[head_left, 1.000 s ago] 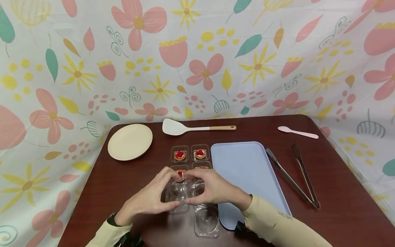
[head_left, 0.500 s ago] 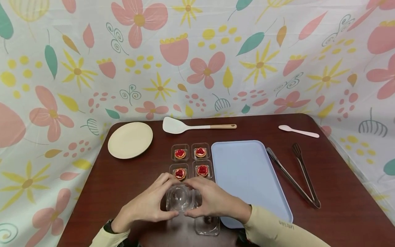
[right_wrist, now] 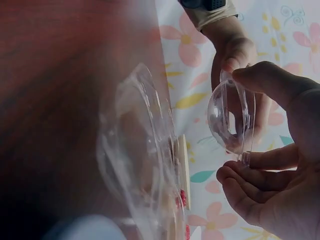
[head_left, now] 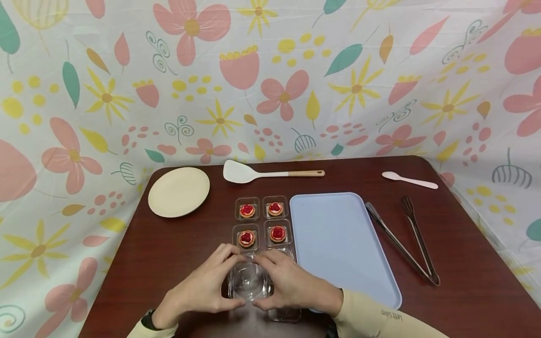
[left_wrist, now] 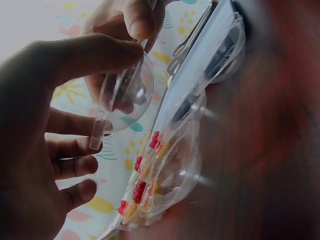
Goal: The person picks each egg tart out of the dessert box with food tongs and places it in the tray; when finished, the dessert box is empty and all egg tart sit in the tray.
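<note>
In the head view my left hand and right hand hold a clear plastic domed lid between them, thumbs at the near edge and fingers at the far edge. The left wrist view shows the same lid raised off the table, its rim pinched on both sides. Beyond my fingers, clear square containers hold small red-topped tarts, such as one tart at the left and another tart at the right. A further clear container lies under my right hand, partly hidden.
Right of the containers lies a light blue tray, then metal tongs. A cream plate stands at the back left. Behind the tarts are a white spatula and, far right, a pale pink spoon.
Both hands have moved slightly nearer to me with the lid, which now fills more of the gap between them. The tarts beyond the fingers have come into fuller view.
</note>
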Tool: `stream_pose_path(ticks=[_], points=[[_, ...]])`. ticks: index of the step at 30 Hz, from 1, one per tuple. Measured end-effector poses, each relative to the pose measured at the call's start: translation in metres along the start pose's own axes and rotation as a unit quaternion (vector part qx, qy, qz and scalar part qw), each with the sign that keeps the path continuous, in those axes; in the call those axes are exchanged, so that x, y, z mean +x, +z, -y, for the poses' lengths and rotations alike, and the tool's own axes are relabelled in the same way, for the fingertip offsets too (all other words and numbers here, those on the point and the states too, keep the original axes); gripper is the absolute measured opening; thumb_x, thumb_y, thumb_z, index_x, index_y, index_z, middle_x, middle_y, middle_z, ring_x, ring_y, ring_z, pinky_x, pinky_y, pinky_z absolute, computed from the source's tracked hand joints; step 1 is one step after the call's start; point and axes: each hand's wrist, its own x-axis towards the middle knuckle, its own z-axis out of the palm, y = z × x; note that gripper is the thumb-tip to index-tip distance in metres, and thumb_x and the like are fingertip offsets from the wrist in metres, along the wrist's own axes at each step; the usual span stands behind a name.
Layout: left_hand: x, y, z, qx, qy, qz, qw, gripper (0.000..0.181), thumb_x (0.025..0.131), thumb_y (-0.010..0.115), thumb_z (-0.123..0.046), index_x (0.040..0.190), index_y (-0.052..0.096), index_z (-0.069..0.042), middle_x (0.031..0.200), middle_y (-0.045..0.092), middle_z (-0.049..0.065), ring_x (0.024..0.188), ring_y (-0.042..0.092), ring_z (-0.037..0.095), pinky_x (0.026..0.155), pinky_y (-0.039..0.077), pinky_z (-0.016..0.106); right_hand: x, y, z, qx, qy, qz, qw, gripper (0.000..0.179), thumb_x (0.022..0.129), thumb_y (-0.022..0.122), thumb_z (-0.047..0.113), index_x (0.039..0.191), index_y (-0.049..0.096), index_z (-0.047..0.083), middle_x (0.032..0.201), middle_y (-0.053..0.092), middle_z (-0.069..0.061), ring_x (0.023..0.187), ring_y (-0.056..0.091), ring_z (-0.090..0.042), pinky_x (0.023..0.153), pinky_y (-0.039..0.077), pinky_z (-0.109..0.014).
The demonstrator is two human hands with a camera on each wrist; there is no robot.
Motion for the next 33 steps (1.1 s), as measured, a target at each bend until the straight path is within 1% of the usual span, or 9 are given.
stream_pose_path(ticks=[6, 12, 17, 21, 24, 28, 33], points=[[-0.006, 0.004, -0.002, 0.029, -0.013, 0.006, 0.9995, 0.073, 0.062, 0.087, -0.051, 0.12, 0.061, -0.016, 0.118, 0.049, -0.009, 0.11, 0.044, 0.006, 0.092, 0.045, 0.029, -0.005, 0.008, 0.002, -0.016, -0.01, -0.013, 0.9997, 0.079, 0.06, 0.085, 0.052, 0.118, 0.059, 0.005, 0.111, 0.055, -0.003, 0.101, 0.053, -0.014, 0.088, 0.051, -0.028], [-0.012, 0.008, -0.002, 0.054, -0.014, 0.001, 0.9984, 0.073, 0.062, 0.085, -0.057, 0.118, 0.063, -0.017, 0.116, 0.05, -0.012, 0.108, 0.046, 0.006, 0.092, 0.045, 0.029, -0.007, 0.015, 0.004, -0.017, -0.021, -0.026, 0.9993, 0.076, 0.059, 0.085, 0.052, 0.114, 0.062, 0.006, 0.103, 0.05, 0.0, 0.097, 0.047, -0.012, 0.084, 0.047, -0.026], [-0.019, 0.01, -0.001, 0.058, -0.007, 0.001, 0.9983, 0.072, 0.065, 0.081, -0.063, 0.118, 0.064, -0.018, 0.114, 0.05, -0.012, 0.106, 0.047, 0.006, 0.09, 0.046, 0.03, -0.009, 0.019, 0.008, -0.021, -0.015, -0.004, 0.9997, 0.075, 0.06, 0.084, 0.054, 0.114, 0.061, 0.006, 0.102, 0.048, 0.002, 0.095, 0.045, -0.01, 0.08, 0.046, -0.022], [-0.024, 0.015, 0.0, 0.056, -0.008, -0.006, 0.9984, 0.072, 0.065, 0.079, -0.065, 0.118, 0.065, -0.018, 0.114, 0.05, -0.012, 0.105, 0.047, 0.006, 0.089, 0.045, 0.031, -0.008, 0.021, 0.013, -0.041, -0.018, 0.014, 0.9989, 0.075, 0.061, 0.083, 0.054, 0.113, 0.062, 0.006, 0.102, 0.048, 0.001, 0.094, 0.045, -0.01, 0.079, 0.046, -0.022], [-0.03, 0.018, -0.001, 0.062, -0.015, -0.014, 0.9979, 0.074, 0.063, 0.082, -0.063, 0.119, 0.065, -0.019, 0.116, 0.051, -0.013, 0.104, 0.047, 0.005, 0.088, 0.046, 0.031, -0.007, 0.023, 0.015, -0.052, -0.021, 0.032, 0.9979, 0.075, 0.062, 0.081, 0.056, 0.115, 0.062, 0.006, 0.103, 0.05, 0.001, 0.094, 0.045, -0.011, 0.081, 0.046, -0.023], [-0.034, 0.022, -0.002, 0.071, -0.013, -0.022, 0.9972, 0.075, 0.06, 0.085, -0.06, 0.12, 0.064, -0.019, 0.116, 0.052, -0.014, 0.104, 0.048, 0.005, 0.087, 0.045, 0.031, -0.008, 0.025, 0.018, -0.07, -0.023, 0.05, 0.996, 0.077, 0.065, 0.079, 0.058, 0.118, 0.061, 0.006, 0.106, 0.053, 0.001, 0.097, 0.048, -0.012, 0.086, 0.046, -0.026], [-0.033, 0.026, -0.002, 0.071, -0.003, -0.017, 0.9973, 0.076, 0.061, 0.084, -0.061, 0.122, 0.062, -0.021, 0.116, 0.053, -0.014, 0.104, 0.047, 0.004, 0.087, 0.044, 0.029, -0.012, 0.027, 0.018, -0.091, -0.027, 0.046, 0.9944, 0.077, 0.065, 0.078, 0.06, 0.117, 0.062, 0.006, 0.106, 0.055, 0.002, 0.097, 0.049, -0.012, 0.086, 0.046, -0.026]])
